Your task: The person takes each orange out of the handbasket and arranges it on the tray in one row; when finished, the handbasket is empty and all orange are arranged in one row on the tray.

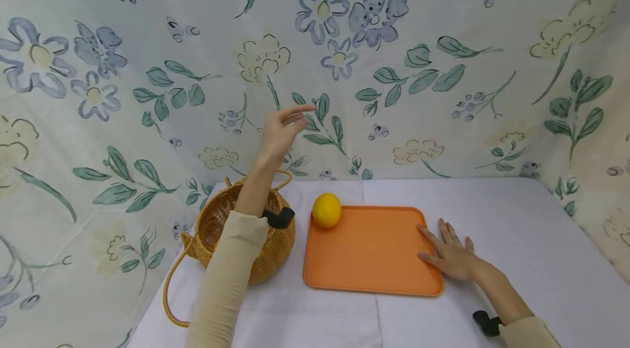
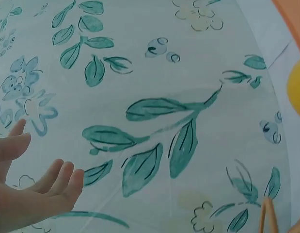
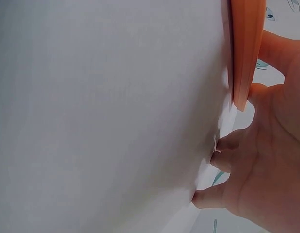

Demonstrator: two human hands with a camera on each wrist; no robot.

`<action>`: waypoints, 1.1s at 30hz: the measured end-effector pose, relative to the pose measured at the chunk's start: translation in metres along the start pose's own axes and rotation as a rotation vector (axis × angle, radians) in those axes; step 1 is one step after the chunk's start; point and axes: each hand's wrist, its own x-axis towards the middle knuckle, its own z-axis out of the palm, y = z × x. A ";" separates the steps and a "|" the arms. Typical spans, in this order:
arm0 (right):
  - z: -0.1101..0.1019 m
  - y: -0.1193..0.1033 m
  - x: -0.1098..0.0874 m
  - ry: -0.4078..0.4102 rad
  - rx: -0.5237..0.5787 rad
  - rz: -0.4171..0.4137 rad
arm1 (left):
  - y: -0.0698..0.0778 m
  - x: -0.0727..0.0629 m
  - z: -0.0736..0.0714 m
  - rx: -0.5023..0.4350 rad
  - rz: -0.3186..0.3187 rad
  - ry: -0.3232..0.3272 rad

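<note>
My left hand (image 1: 284, 128) is raised over the wicker basket (image 1: 273, 255), its fingers loosely bent and holding nothing. In the left wrist view the fingers of that hand (image 2: 40, 194) are apart from each other. At the right edge of the orange tray (image 1: 364, 260), my right hand (image 1: 455, 257) lies spread, with thumb and index finger over the rim. Its other fingers rest on the white cloth beside the tray, as the right wrist view of the hand (image 3: 266, 150) also shows. A smooth, round yellow thing (image 1: 327, 210) sits in the tray's far left corner.
The basket's curved handle (image 1: 169, 293) hangs out to the left onto the white tablecloth (image 1: 320, 320). My left forearm hides part of the basket's inside. Behind the table hangs a floral curtain (image 1: 344, 118). Black wrist bands (image 1: 279, 219) sit at both wrists.
</note>
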 end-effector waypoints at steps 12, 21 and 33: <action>-0.001 -0.002 -0.002 0.002 0.022 -0.011 | -0.015 0.007 -0.090 -0.064 -0.043 -0.251; 0.000 -0.001 0.000 -0.002 0.018 -0.011 | -0.041 -0.008 -0.155 0.033 -0.071 -0.502; 0.001 0.000 0.001 0.002 0.017 -0.019 | -0.081 -0.022 -0.174 0.069 -0.167 -0.853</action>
